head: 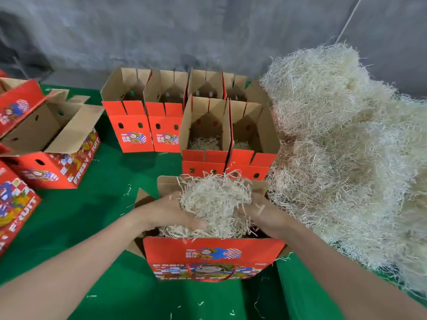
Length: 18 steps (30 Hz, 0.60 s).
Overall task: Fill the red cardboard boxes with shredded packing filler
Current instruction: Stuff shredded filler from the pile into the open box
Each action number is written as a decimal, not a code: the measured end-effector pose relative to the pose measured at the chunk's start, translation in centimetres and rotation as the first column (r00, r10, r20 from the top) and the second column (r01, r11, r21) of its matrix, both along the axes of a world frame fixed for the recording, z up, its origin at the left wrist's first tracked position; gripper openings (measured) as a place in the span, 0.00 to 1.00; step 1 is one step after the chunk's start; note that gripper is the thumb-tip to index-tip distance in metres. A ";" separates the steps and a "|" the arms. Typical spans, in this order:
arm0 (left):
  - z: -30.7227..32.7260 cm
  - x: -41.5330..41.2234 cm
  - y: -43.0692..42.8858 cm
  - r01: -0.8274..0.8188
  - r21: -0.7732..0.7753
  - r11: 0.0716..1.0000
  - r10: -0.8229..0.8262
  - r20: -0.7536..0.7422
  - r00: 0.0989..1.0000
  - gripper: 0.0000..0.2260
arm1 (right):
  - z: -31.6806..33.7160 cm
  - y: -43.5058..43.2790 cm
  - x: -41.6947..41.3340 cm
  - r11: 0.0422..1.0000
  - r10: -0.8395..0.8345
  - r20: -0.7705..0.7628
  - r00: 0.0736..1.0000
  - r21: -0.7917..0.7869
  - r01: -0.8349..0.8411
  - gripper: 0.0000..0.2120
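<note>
While the nearest red box [213, 257] is standing open on the green table cover [92, 215], the left hand [166, 212] and the right hand [263, 215] are cupping a clump of filler [215, 202] between them, just above the box mouth, fingers curled into the strands. The filler is showing as pale, cream-coloured, thin crinkled shreds, tangled loosely, with stray ends sticking out. More of it is lying inside the box under the hands. A big filler heap [342, 146] is sitting to the right, touching the boxes. Just behind, two open boxes [228, 144] are holding a thin layer of shreds, and four more boxes [161, 112] are standing beyond.
</note>
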<state>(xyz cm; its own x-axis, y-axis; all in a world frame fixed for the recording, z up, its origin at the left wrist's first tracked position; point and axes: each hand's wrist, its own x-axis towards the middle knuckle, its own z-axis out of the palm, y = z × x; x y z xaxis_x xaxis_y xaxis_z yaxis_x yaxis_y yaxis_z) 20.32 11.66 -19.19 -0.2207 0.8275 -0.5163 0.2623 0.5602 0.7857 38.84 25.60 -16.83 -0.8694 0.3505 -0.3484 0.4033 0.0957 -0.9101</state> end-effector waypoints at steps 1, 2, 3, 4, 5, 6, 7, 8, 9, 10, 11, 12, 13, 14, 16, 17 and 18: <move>0.0 0.7 0.4 0.044 0.017 0.999 -0.045 0.027 0.999 0.28 | -0.3 -0.2 -0.4 0.996 -0.021 0.018 1.000 -0.082 0.023 0.11; 0.1 1.3 0.8 0.078 0.060 0.995 -0.078 0.002 0.997 0.23 | -0.3 -0.4 -0.9 0.991 -0.017 0.044 0.999 -0.134 0.022 0.15; 0.0 1.7 1.1 0.101 0.100 0.990 -0.096 -0.046 0.994 0.20 | -0.6 -0.5 -1.2 0.995 0.024 0.075 0.997 -0.100 -0.016 0.18; 0.1 2.0 1.2 0.125 0.116 0.985 -0.111 -0.120 0.986 0.16 | -1.0 -0.4 -1.1 0.996 0.089 0.121 0.989 -0.003 -0.090 0.18; 0.3 1.9 1.1 0.137 0.124 0.983 -0.111 -0.197 0.974 0.13 | -1.2 -0.1 -0.8 0.978 0.147 0.186 0.971 0.118 -0.171 0.15; 0.3 1.5 0.9 0.162 0.175 0.971 -0.114 -0.259 0.959 0.11 | -1.1 0.3 -0.3 0.938 0.158 0.257 0.953 0.261 -0.226 0.10; 0.1 0.7 0.6 0.171 0.203 0.964 -0.113 -0.272 0.956 0.09 | -1.2 0.9 0.2 0.885 0.137 0.309 0.941 0.389 -0.257 0.05; 0.1 -0.1 0.2 0.152 0.196 0.969 -0.099 -0.254 0.962 0.06 | -1.2 1.4 0.7 0.828 0.123 0.348 0.929 0.480 -0.289 0.04; 0.0 -0.7 -0.2 0.139 0.190 0.972 -0.088 -0.254 0.963 0.04 | -1.4 2.0 1.0 0.785 0.126 0.388 0.913 0.523 -0.331 0.10; 0.0 -1.1 -0.5 0.121 0.190 0.974 -0.072 -0.248 0.966 0.06 | -1.5 2.3 1.1 0.749 0.130 0.452 0.883 0.538 -0.386 0.19; 0.1 -1.3 -0.8 0.101 0.196 0.975 -0.057 -0.218 0.974 0.10 | -1.8 2.4 1.3 0.724 0.129 0.511 0.850 0.537 -0.433 0.26; -0.1 -1.5 -1.0 0.097 0.198 0.975 -0.058 -0.197 0.979 0.14 | -2.1 2.5 1.5 0.713 0.126 0.540 0.832 0.534 -0.454 0.28; -0.3 -1.5 -0.9 0.085 0.208 0.975 -0.047 -0.180 0.983 0.15 | -2.4 2.8 1.7 0.706 0.114 0.557 0.823 0.538 -0.462 0.29; -0.4 -1.5 -0.9 0.069 0.216 0.974 -0.034 -0.162 0.986 0.15 | -2.4 2.9 1.9 0.706 0.093 0.572 0.815 0.538 -0.459 0.29; -0.6 -1.4 -0.7 0.040 0.225 0.973 -0.020 -0.092 0.996 0.15 | -2.0 3.2 2.1 0.771 0.080 0.569 0.818 0.485 -0.413 0.29; -0.7 -1.3 -0.7 0.036 0.218 0.975 -0.023 -0.062 0.998 0.16 | -1.6 3.2 2.0 0.837 0.098 0.524 0.846 0.416 -0.355 0.30; -0.8 -1.2 -0.7 0.061 0.203 0.977 -0.051 -0.056 0.997 0.16 | -1.3 3.0 1.8 0.906 0.111 0.435 0.893 0.324 -0.271 0.32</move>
